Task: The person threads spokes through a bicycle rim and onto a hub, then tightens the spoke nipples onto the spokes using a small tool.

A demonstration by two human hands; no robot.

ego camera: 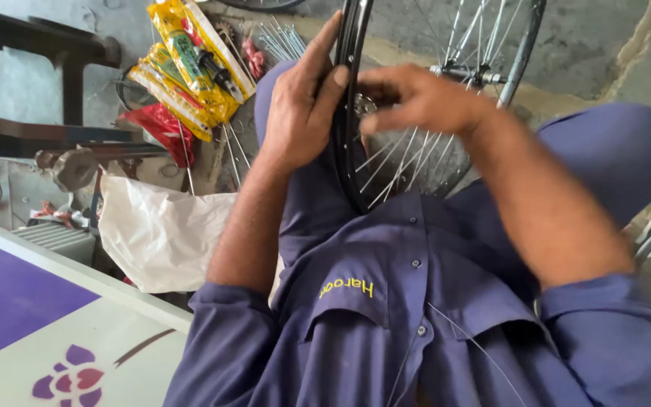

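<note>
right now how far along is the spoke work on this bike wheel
Many spokes already run from rim to hub, so lacing looks well underway. In hand: the left hand grips the rim while the right hand fingers the spokes. Loose spokes lie on the floor, so some may remain, and tension can't be judged.

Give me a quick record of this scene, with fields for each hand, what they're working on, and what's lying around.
left hand: grips the black bicycle wheel rim, thumb on its edge
right hand: fingers at the spokes inside the rim
wheel position: upright between the person's knees
floor on the left: yellow packets, loose spokes, white plastic bag
clothing: blue work shirt
</note>
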